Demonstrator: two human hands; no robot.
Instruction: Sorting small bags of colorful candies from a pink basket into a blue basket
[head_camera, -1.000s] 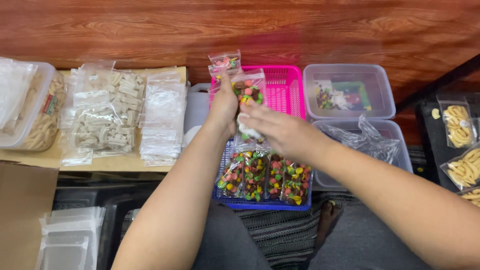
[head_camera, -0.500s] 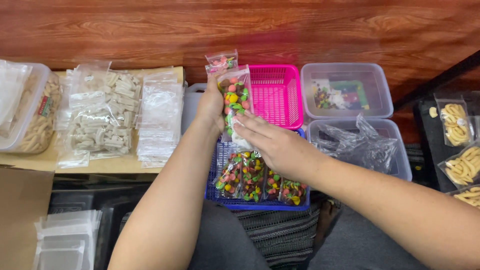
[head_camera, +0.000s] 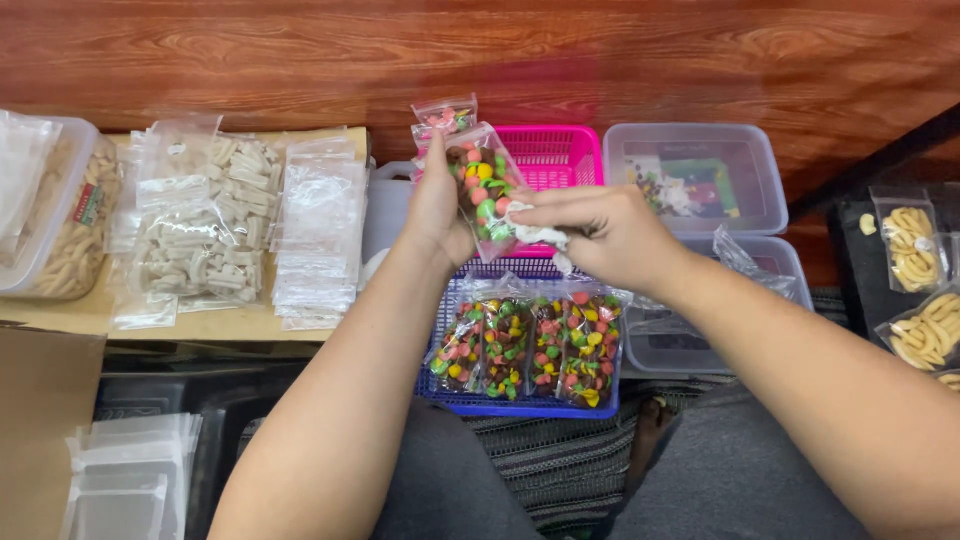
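Observation:
Both my hands hold one small clear bag of coloured candies (head_camera: 484, 190) above a blue basket (head_camera: 520, 405). My left hand (head_camera: 437, 210) grips the bag's left edge, thumb up along its side. My right hand (head_camera: 605, 233) pinches the bag's lower right edge between fingertips and thumb. Behind the held bag another small candy bag (head_camera: 447, 114) pokes up. Several filled candy bags (head_camera: 525, 345) lie side by side in the blue basket.
A pink basket (head_camera: 565, 155) sits behind the hands. Clear tubs stand at right (head_camera: 700, 180) and below it (head_camera: 745, 300). Bags of white sticks (head_camera: 195, 230) and empty clear bags (head_camera: 320, 235) lie at left. Yellow snack packs (head_camera: 915, 285) are at far right. Flat plastic bags (head_camera: 125, 480) are stacked at lower left.
The held bag has risen and turned upright, then stayed near the same spot. My right hand's fingers have slid to the bag's lower right edge.

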